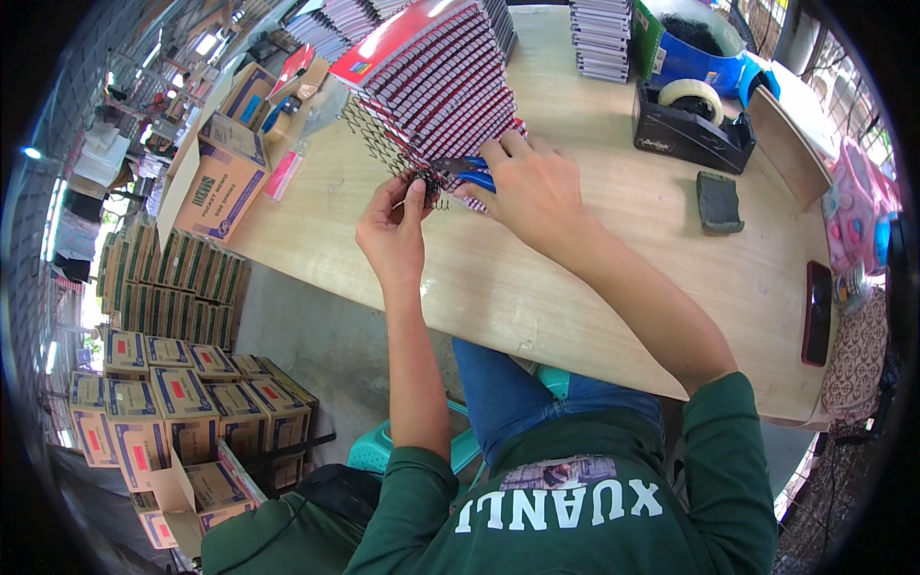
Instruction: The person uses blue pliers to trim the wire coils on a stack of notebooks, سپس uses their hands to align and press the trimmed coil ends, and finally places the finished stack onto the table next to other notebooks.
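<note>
A tall stack of spiral-bound memo pads [450, 101] with red edges and a glossy red cover on top stands on the table, its bindings facing me. At its lower near corner my left hand [395, 228] is closed, thumb and fingers pinching black spiral wire [428, 193]. More loose wire coils [374, 132] stick out from the stack's left side. My right hand [533, 184] grips blue-handled pliers [476, 176], fingers wrapped around the handles beside the stack. The pliers' jaws point left and meet the wire close to my left fingertips; whether they are closed on it I cannot tell.
Right of the stack on the table [594, 278] are a black tape dispenser [692, 134], a dark block [719, 203], a blue tub [700, 48] and a phone [816, 313]. An open carton [220, 187] stands left. Stacked cartons [187, 402] and a teal stool [374, 448] are below.
</note>
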`<state>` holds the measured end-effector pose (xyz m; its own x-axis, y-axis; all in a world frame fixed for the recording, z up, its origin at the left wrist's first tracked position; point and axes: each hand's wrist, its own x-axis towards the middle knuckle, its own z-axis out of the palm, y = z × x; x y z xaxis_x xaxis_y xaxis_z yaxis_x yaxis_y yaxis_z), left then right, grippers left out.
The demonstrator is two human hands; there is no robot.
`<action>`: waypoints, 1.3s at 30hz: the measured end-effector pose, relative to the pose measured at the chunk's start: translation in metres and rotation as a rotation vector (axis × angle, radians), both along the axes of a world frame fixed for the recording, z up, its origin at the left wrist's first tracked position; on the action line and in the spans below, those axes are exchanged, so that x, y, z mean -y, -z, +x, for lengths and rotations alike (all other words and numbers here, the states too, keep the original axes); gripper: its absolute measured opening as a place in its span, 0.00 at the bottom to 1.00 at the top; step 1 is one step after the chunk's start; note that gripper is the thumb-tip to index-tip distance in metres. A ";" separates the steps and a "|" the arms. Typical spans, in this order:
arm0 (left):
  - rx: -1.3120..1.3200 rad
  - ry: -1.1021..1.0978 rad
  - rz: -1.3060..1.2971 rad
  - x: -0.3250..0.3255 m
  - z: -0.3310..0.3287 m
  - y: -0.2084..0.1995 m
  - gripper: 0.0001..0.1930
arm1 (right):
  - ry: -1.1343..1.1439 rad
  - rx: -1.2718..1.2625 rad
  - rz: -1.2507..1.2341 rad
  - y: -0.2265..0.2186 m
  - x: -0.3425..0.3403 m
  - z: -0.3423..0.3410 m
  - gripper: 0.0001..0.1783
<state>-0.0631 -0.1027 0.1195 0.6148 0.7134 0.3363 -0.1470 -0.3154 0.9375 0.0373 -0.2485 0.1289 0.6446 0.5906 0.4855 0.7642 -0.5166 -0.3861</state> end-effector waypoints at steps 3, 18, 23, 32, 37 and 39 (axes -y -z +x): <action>0.006 0.013 -0.005 0.000 0.001 0.000 0.11 | 0.044 0.136 0.061 0.000 0.003 -0.002 0.29; 0.048 0.070 -0.032 -0.006 0.001 -0.007 0.12 | 0.048 0.119 0.023 -0.009 0.001 -0.005 0.30; -0.009 0.009 0.065 -0.006 0.000 -0.008 0.12 | 0.006 0.060 -0.038 -0.017 -0.003 -0.006 0.29; -0.037 0.074 -0.214 -0.002 -0.006 -0.009 0.14 | -0.002 0.112 0.130 -0.015 0.036 0.022 0.28; -0.096 0.292 -0.482 0.038 -0.002 0.000 0.15 | 0.050 -0.212 0.720 -0.029 0.141 0.072 0.23; -0.115 0.474 -0.501 0.076 0.035 -0.013 0.15 | 0.029 -0.447 1.201 -0.038 0.183 0.095 0.23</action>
